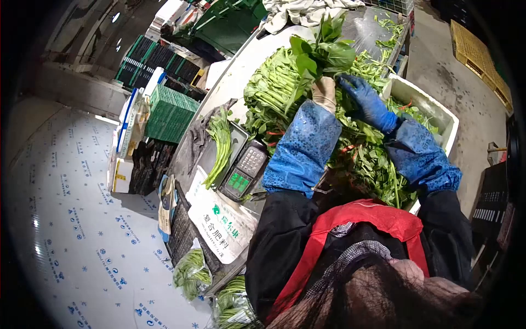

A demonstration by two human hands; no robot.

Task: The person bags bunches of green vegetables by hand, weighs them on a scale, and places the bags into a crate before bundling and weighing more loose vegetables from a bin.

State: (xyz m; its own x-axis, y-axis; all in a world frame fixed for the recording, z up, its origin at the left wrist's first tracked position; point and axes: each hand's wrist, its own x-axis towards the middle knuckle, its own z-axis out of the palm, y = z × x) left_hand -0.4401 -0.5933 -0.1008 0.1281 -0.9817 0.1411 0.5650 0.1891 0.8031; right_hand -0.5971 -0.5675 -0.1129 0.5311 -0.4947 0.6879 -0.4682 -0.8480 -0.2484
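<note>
Left hand (326, 92) in a pale beige glove, fingers curled tight round the stems of a leafy green bunch (320, 52). Bunch stands up from the fist toward 12 o'clock, broad leaves fanned out above the knuckles. Grip is closed, no gap visible between the fingers and the stems.

Right hand (366, 101) in a blue glove, just beside the left hand at its 3 o'clock. Fingers loosely bent, partly spread, tips pointing toward 10 o'clock at the base of the bunch. It looks to touch the stems or the greens right under them; exact contact can't be told. Not clamped on anything that shows.

Both forearms wear blue patterned sleeve covers (302, 148); a red apron strap (350, 216) sits below them at 6 o'clock.

Under and around both hands: big pile of loose greens (274, 93), stems running toward 7 o'clock, spilling over into a white foam box (424, 98) at 3 o'clock of the hands.

At 8 o'clock of the left hand: a scale with keypad and green display (244, 170), a smaller bundle of greens (221, 143) lying on its tray. Further toward 7 o'clock, a white printed bag (222, 222). Green plastic crates (171, 112) well apart at 9 o'clock. White cloth (301, 11) at 12 o'clock, far end of the table.
</note>
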